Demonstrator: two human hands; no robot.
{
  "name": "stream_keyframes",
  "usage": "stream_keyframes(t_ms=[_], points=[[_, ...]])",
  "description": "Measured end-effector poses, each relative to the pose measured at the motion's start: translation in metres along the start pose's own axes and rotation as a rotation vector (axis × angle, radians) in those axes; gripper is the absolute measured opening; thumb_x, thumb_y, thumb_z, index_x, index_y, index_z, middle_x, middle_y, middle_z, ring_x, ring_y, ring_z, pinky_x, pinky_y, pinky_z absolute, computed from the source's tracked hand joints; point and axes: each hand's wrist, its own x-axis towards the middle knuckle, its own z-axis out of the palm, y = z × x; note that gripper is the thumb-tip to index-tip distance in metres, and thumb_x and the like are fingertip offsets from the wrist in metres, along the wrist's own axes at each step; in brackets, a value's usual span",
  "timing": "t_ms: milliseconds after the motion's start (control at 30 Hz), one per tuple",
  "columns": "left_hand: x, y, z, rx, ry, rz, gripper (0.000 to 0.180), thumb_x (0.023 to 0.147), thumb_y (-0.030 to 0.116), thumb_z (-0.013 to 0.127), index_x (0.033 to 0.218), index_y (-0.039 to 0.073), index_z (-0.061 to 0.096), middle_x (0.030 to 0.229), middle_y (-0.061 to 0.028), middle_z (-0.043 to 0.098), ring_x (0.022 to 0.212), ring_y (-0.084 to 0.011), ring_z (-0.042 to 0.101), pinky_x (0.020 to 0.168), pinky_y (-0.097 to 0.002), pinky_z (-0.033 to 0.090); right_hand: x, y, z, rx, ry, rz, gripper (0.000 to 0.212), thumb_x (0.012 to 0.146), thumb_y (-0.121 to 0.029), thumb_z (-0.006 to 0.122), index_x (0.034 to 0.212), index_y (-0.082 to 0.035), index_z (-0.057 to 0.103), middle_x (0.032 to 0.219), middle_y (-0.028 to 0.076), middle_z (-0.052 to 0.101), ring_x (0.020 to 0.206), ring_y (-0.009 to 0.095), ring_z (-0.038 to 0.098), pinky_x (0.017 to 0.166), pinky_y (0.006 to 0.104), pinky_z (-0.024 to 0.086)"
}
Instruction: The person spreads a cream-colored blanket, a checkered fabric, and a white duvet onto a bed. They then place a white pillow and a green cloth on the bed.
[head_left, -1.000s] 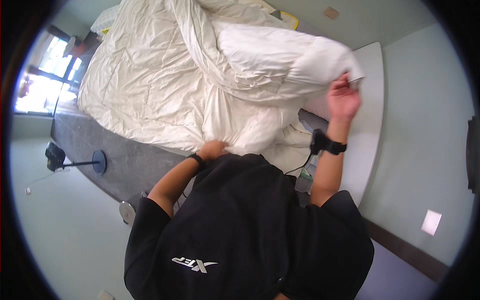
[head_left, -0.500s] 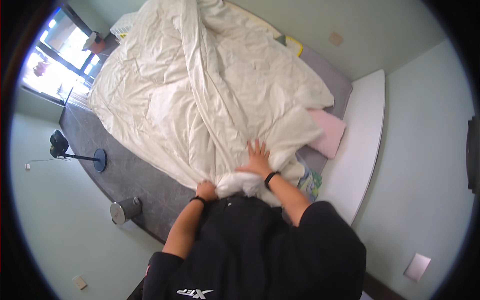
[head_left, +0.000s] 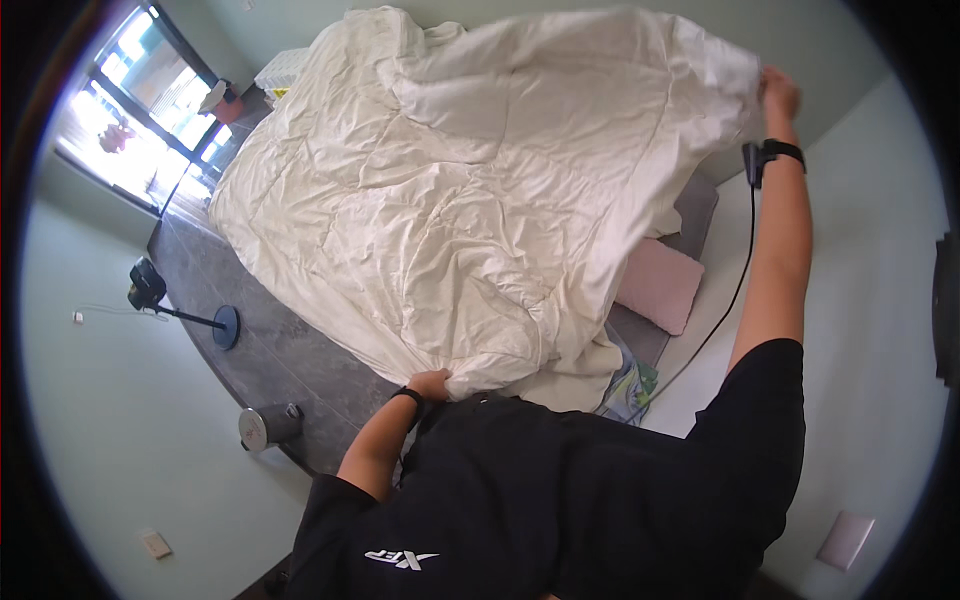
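Observation:
A large cream-white quilt (head_left: 430,240) covers most of the bed, wrinkled, its near edge close to my body. My left hand (head_left: 430,383) is closed on that near edge, low and left of centre. My right hand (head_left: 780,95), arm stretched far out to the right, grips a corner of the quilt and holds it up in the air. Between that raised corner and the bed, the quilt billows in a lifted sheet. Below it a pink pillow (head_left: 662,288) lies partly covered, beside a green-and-blue patterned cloth (head_left: 630,388).
The grey mattress (head_left: 695,215) shows at the right, next to a white headboard (head_left: 700,375). A black cable (head_left: 742,275) hangs from my right wrist. Along the left stand a round-based stand (head_left: 226,327) and a metal bin (head_left: 270,427) on the grey floor (head_left: 270,340).
My right hand went from lying spread on the quilt to far right and up, now holding its corner. The quilt's right side has lifted; my left hand stays at the near edge.

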Motion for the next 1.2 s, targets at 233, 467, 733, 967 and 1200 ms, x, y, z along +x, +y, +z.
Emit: stream_keyframes(t_ms=[233,467,733,967,1200], points=[[0.007,0.009,-0.005,0.099,0.013,0.009,0.057,0.060,0.029,0.061,0.112,0.010,0.046,0.112,-0.0186,0.049,0.105,-0.0326,0.046,0.085,-0.0429,0.039,-0.229,0.083,0.034,0.462,-0.186,-0.176,0.015,0.079,-0.008,0.045,0.069,-0.004,0.054,0.062,0.006,0.055,0.062,0.018,0.055,0.060,0.0302,0.045],[0.044,-0.005,-0.024,0.217,-0.026,0.209,0.033,0.061,0.022,0.051,0.086,0.003,0.058,0.084,-0.0203,0.059,0.088,-0.0348,0.053,0.078,-0.0415,0.043,-0.621,0.162,0.101,-0.251,-0.717,0.322,0.054,0.075,-0.032,0.056,0.115,0.002,0.042,0.112,0.021,0.045,0.102,0.035,0.044,0.088,0.0386,0.036],[0.019,0.085,-0.081,0.781,-0.170,0.532,0.039,0.067,0.024,0.056,0.102,0.008,0.052,0.076,-0.0140,0.060,0.076,-0.0274,0.059,0.065,-0.0384,0.046,-0.625,0.195,0.075,-0.150,-0.625,0.589,0.029,0.072,-0.024,0.053,0.069,0.005,0.055,0.070,0.016,0.059,0.062,0.031,0.056,0.057,0.0395,0.045],[0.063,0.048,-0.088,0.362,-0.186,0.733,0.038,0.075,0.015,0.049,0.113,0.010,0.046,0.091,-0.0235,0.056,0.083,-0.0365,0.055,0.071,-0.0409,0.044,-0.648,0.184,0.046,0.204,-0.956,1.303,0.033,0.075,-0.031,0.052,0.085,0.001,0.057,0.072,0.009,0.057,0.054,0.017,0.052,0.044,0.0262,0.042],[0.086,0.025,-0.185,-0.788,0.024,0.170,0.043,0.088,0.033,0.036,0.109,-0.003,0.047,0.092,-0.0162,0.059,0.083,-0.0293,0.058,0.071,-0.0390,0.048,-0.648,0.116,0.063,0.744,-1.120,1.427,0.079,0.072,-0.066,0.042,0.122,-0.006,0.036,0.109,0.010,0.051,0.092,0.019,0.053,0.074,0.0302,0.045]])
